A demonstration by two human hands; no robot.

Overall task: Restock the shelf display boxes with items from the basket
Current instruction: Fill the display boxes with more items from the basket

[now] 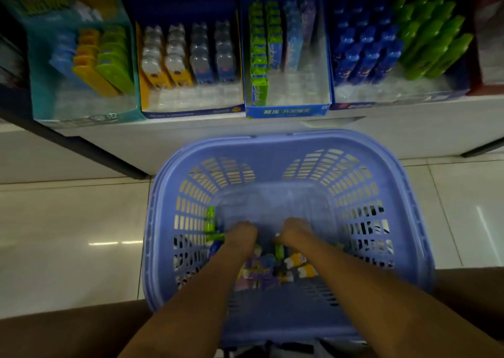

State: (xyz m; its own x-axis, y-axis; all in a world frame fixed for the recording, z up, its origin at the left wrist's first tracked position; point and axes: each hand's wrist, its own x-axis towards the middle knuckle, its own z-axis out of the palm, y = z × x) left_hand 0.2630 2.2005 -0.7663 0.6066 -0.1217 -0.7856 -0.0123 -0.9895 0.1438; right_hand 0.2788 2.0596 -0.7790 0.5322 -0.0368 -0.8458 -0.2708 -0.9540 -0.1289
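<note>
A lilac plastic basket [286, 145] stands on the floor below the shelf. Both my hands reach down into it. My left hand [242, 235] has curled fingers among small items near a green bottle-shaped item [210, 220]. My right hand [296, 232] is also curled, above yellow packs [296, 262] and purple packs [259, 265]. Blur hides what either hand holds. On the shelf stand several display boxes: a teal one [81, 107], a dark blue one [191, 109] with clear bottles, a blue one [286, 109] with green packs, and another [395, 98] with blue and green bottles.
The white shelf edge [409, 123] runs just behind the basket. Pale tiled floor [68, 235] lies to the left and right. A red box [488, 44] sits at the far right of the shelf. My knees flank the basket at the bottom.
</note>
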